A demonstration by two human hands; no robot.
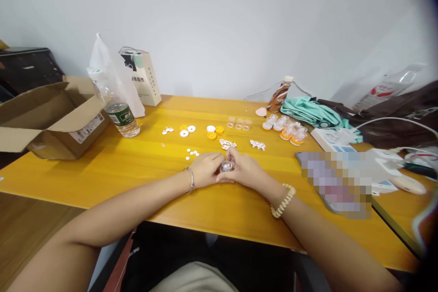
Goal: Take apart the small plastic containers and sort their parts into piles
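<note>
Between my two hands, just above the table's near middle, is a small round clear plastic cup [226,166] with some white parts inside. My right hand [249,169] pinches it from the right with thumb and index finger. From the left, my left hand [205,170] closes its fingers against the cup's side; some fingertips are hidden. Lacy white plastic pieces [257,145] lie just beyond my hands. Further back stand three clear cylinders [238,124]. White and yellow rings [211,136] and several small white discs [188,158] lie to the left.
Assembled clear-and-orange pieces [293,133] stand at the back right, near a brown drink bottle [278,95] and teal cloth [308,112]. A phone [331,185] lies right of my arm. On the left are a water bottle [121,116], an open cardboard box [65,134] and a paper bag [145,80].
</note>
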